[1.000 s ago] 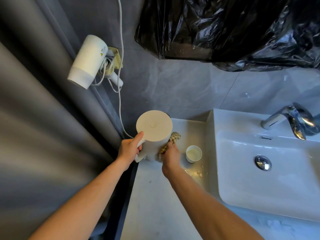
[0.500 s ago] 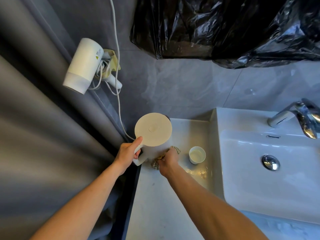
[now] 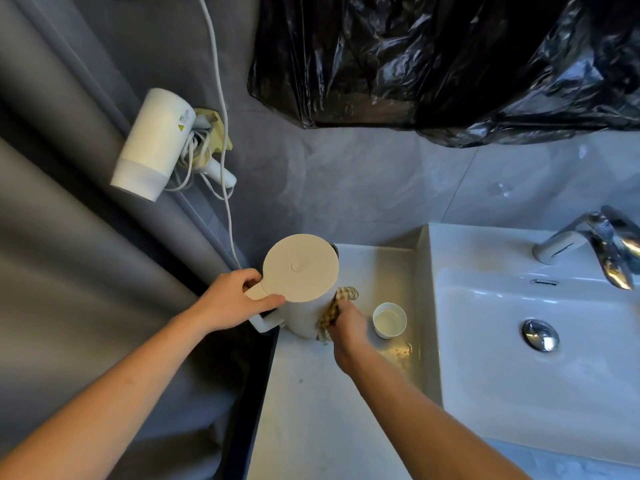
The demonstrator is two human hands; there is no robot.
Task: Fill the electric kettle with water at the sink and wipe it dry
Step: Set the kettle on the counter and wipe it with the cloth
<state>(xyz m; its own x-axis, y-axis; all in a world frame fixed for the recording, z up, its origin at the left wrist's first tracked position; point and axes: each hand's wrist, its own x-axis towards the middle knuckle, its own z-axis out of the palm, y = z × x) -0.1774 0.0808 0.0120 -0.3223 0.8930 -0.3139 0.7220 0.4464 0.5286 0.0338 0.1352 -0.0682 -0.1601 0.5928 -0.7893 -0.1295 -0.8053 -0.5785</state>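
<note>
Two hands work the electric kettle (image 3: 300,271) on the counter (image 3: 311,410): left hand (image 3: 235,299) gripping its handle, right hand (image 3: 348,323) pressing a checked cloth (image 3: 332,310) against it, where a hard shove could topple the nearby cup (image 3: 389,319).

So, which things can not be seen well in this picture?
- Water level: the shut lid hides the inside of the kettle, head view.
- Kettle's far side: hidden by its own body.
- Right hand fingers: mostly behind the cloth.
- Tap: cut off by the right edge.
- Dryer label: too small to read.
</note>
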